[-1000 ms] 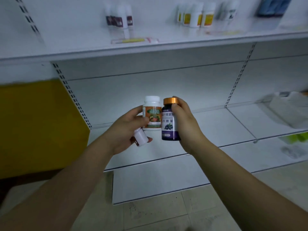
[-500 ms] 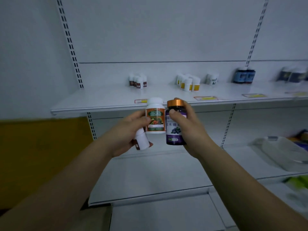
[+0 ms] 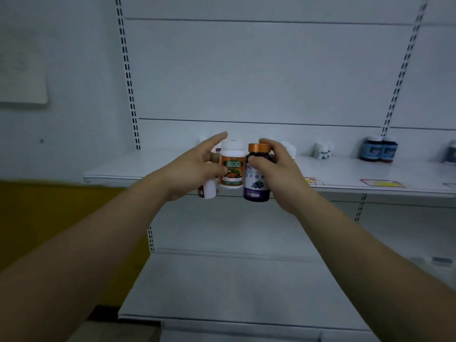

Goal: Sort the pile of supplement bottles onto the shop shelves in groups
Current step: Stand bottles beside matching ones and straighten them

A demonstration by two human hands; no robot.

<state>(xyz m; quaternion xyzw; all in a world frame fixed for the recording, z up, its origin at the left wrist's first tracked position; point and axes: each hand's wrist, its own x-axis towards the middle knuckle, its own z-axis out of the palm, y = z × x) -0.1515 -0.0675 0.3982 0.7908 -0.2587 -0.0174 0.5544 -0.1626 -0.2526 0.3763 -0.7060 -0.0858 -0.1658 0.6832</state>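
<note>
My left hand (image 3: 191, 169) holds two bottles: a white bottle with an orange label (image 3: 232, 166) upright between thumb and fingers, and a small white bottle (image 3: 208, 191) tucked under the palm. Its index finger sticks out straight. My right hand (image 3: 278, 174) grips a purple bottle with an orange cap (image 3: 256, 178), touching the orange-label bottle. Both hands are raised in front of the upper shelf (image 3: 370, 176), where small white bottles (image 3: 323, 150) and dark blue bottles (image 3: 378, 151) stand in groups.
A lower white shelf (image 3: 234, 280) lies below my arms. Slotted uprights (image 3: 128, 77) frame the bay. Yellow price labels (image 3: 381, 183) lie on the upper shelf. A yellow panel (image 3: 49, 218) is at the left.
My view has tilted up and I have come closer to the shelves. Both hands have risen with their bottles to the level of the upper shelf. My left index finger has straightened.
</note>
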